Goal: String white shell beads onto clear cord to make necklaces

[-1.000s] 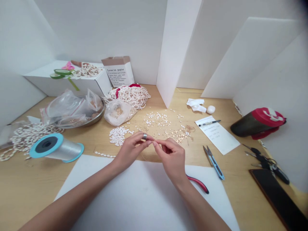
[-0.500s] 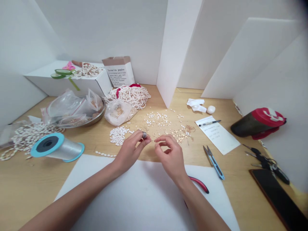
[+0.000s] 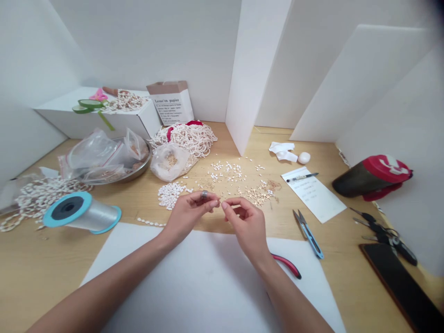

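Observation:
My left hand (image 3: 190,210) is closed in a pinch, with rings on one finger; what its fingertips hold is too small to make out. Almost touching it, my right hand (image 3: 247,223) also pinches, thumb against index finger, and anything between them is too fine to name. Both hands are above the far edge of a white sheet (image 3: 194,277). Just beyond them lie loose white beads (image 3: 227,171) and gold starfish-shaped charms (image 3: 257,195). A heap of white beads (image 3: 169,194) is left of my left hand, near a short strung row of white beads (image 3: 151,222).
A spool of clear line (image 3: 100,215) stands left, before a metal bowl of plastic bags (image 3: 138,173). Blue thread snips (image 3: 308,235), red-handled pliers (image 3: 287,266) partly under my right forearm, a notepad (image 3: 315,199), a tumbler (image 3: 371,175), keys (image 3: 385,233) and a phone (image 3: 398,282) are right.
My hands have come together until their fingertips nearly meet. The right fingers have closed from a looser curl into a pinch, and the left hand has turned slightly.

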Tool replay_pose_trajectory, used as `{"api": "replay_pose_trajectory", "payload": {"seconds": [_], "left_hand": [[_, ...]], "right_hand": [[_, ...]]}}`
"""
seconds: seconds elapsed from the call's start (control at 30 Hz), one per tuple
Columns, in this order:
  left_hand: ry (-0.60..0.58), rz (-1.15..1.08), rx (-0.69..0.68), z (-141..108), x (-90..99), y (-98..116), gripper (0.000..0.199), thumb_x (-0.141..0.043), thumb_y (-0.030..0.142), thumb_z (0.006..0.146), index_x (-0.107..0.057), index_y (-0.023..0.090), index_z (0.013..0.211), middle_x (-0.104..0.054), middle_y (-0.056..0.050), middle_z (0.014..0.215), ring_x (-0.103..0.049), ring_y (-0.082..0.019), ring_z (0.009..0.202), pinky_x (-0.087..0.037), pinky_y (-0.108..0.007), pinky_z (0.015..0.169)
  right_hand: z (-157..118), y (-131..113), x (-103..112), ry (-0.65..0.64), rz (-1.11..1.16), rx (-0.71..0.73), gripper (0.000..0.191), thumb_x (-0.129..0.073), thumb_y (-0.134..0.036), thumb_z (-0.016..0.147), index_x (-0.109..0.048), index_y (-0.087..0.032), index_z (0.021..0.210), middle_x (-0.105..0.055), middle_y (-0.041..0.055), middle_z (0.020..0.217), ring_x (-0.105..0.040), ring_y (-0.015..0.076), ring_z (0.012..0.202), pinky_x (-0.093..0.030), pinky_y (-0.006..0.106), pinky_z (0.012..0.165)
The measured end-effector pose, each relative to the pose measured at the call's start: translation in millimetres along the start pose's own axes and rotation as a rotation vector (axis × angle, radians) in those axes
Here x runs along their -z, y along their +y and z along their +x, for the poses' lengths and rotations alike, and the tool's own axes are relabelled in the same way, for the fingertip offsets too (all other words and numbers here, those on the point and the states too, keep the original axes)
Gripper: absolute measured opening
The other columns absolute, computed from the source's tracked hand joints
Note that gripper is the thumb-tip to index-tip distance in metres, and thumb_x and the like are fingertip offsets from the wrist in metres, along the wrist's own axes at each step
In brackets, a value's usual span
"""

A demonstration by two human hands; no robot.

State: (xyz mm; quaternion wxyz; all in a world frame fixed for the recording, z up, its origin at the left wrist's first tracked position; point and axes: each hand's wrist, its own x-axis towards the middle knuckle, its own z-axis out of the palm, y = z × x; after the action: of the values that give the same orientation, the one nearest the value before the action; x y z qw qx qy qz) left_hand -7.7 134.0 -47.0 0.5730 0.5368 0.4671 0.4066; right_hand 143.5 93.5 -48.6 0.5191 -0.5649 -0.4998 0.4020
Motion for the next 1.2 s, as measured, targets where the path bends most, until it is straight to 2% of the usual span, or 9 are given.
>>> {"api": "replay_pose_trajectory", "payload": {"seconds": [0.1, 0.23, 0.4, 1.2], "left_hand": [[0.008, -0.3, 0.21, 2.8, 0.1, -7.2, 0.03, -0.08, 0.028, 0.063, -0.069, 0.017, 0.088, -0.071, -0.003, 0.082, -0.066, -0.015, 0.077, -0.051, -0.023, 0.069], [-0.002, -0.443, 0.301, 3.5, -0.1, -13.4, 0.031, -0.082, 0.024, 0.061, -0.069, 0.017, 0.088, -0.073, -0.003, 0.084, -0.068, -0.014, 0.081, -0.052, -0.019, 0.069], [-0.013, -0.468, 0.294, 2.7, -0.5, -11.9, 0.029, -0.081, 0.021, 0.062, -0.068, 0.017, 0.087, -0.073, -0.003, 0.082, -0.069, -0.014, 0.083, -0.052, -0.015, 0.065], [-0.027, -0.389, 0.197, 3.0, -0.7, -11.9, 0.023, -0.079, 0.018, 0.066, -0.069, 0.017, 0.086, -0.073, -0.001, 0.081, -0.067, -0.01, 0.077, -0.052, -0.014, 0.066]], "right_hand": [[-2.3, -1.3, -1.4, 0.044, -0.056, 0.06, 0.013, -0.06, -0.031, 0.081, -0.067, -0.021, 0.08, -0.066, 0.0019, 0.073, -0.058, 0.0128, 0.058, -0.043, 0.024, 0.051], [-4.6, -4.3, -1.5, 0.085, -0.165, 0.187, 0.01, -0.06, -0.025, 0.082, -0.068, -0.021, 0.08, -0.056, -0.0011, 0.064, -0.049, 0.0115, 0.056, -0.04, 0.024, 0.053], [-3.9, -6.9, 1.2, 0.12, -0.223, 0.248, 0.008, -0.06, -0.021, 0.081, -0.068, -0.02, 0.078, -0.044, -0.0037, 0.058, -0.044, 0.011, 0.055, -0.036, 0.024, 0.053], [-7.4, -9.5, 1.9, 0.139, -0.268, 0.309, 0.008, -0.062, -0.02, 0.081, -0.069, -0.018, 0.079, -0.039, -0.0054, 0.056, -0.039, 0.009, 0.051, -0.032, 0.023, 0.051]]}}
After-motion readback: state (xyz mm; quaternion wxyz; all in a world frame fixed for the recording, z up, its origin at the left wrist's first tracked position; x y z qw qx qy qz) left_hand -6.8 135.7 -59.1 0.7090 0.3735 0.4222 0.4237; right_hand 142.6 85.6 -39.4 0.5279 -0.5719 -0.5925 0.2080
